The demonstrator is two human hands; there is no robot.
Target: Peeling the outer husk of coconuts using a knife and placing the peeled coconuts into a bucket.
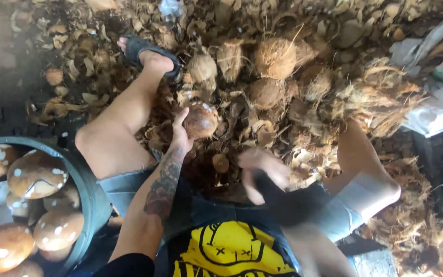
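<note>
I sit on dark ground heaped with dry, fibrous coconut husks (303,97). My left hand (180,134) clasps a round, brown husked coconut (200,120) between my knees. My right hand (263,172) is motion-blurred around something dark; I cannot tell its grip. A green tub (89,190) holds smooth peeled coconuts (36,174).

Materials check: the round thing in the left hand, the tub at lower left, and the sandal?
Coconut in the left hand: hard brown shell, matte, white flecks where it was pared. Tub: likely moulded plastic, dull grey-green, with a smooth thick rim; rubber is possible. Sandal: dark rubber or foam by its look, matte strap. The right hand holds a dark blurred object; its material is unclear.
</note>
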